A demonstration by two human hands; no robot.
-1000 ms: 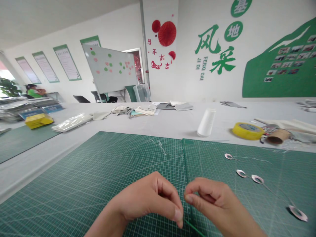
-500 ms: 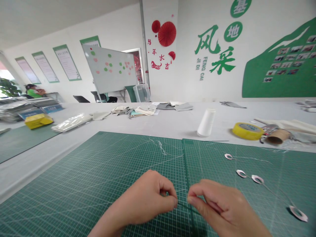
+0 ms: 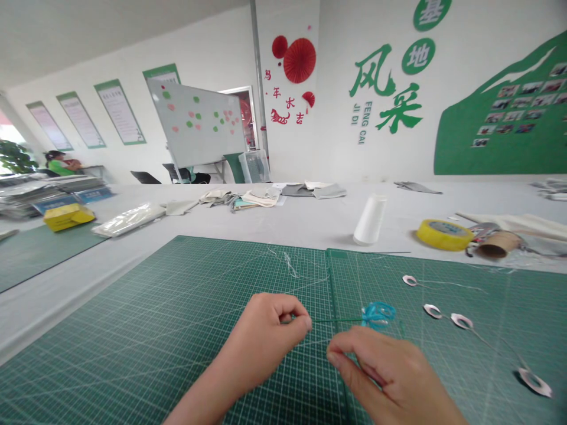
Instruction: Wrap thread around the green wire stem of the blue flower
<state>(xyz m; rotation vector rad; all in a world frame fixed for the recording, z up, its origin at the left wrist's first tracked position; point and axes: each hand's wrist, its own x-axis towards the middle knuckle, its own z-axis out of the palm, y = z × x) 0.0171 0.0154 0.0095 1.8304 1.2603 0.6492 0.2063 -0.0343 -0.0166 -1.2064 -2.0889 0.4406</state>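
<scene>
Left hand [image 3: 275, 330] has the green stem [image 3: 339, 320] pinched at its end, blue flower [image 3: 375, 314] out over the mat [image 3: 365, 274], right hand [image 3: 385, 372] crowding just below, fingertips together, on what I can't tell! It looks feather-light, stem springy, loops crushable, so the stem's the hold; rings [image 3: 455, 319] trail snaggable threads [image 3: 482, 342] to the right, spool [image 3: 371, 219] and tape [image 3: 445, 235] beyond.
</scene>
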